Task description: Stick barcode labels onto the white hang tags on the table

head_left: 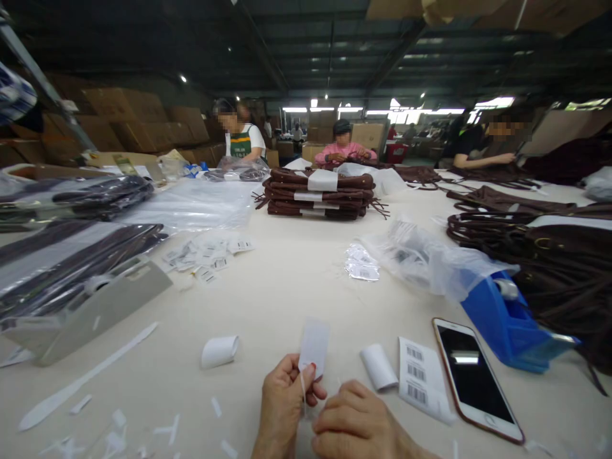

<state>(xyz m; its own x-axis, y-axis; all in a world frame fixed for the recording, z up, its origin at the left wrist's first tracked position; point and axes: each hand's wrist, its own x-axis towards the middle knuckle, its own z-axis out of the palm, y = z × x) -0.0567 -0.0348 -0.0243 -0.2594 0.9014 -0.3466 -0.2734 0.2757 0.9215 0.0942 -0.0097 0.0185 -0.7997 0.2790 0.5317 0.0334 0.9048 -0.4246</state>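
Observation:
My left hand [283, 400] is at the bottom centre, its thumb and fingers pinched on a white paper tag [314, 344] that stands upright above it. A thin white string hangs from the tag between my hands. My right hand [356, 424] lies just to the right, fingers curled shut close to the string; what it holds is too small to see. A curled white label strip [218, 350] lies left of the hands, another curled strip [378, 366] to the right, beside a barcode sticker sheet [421, 377].
A phone [473, 377] and a blue tape dispenser [507, 322] lie at right, a grey tape dispenser [90, 309] at left. Stacks of brown bags [319, 193] and plastic sleeves [421, 255] cover the white table [287, 280]. Three people work at the far side. Paper scraps litter the near left.

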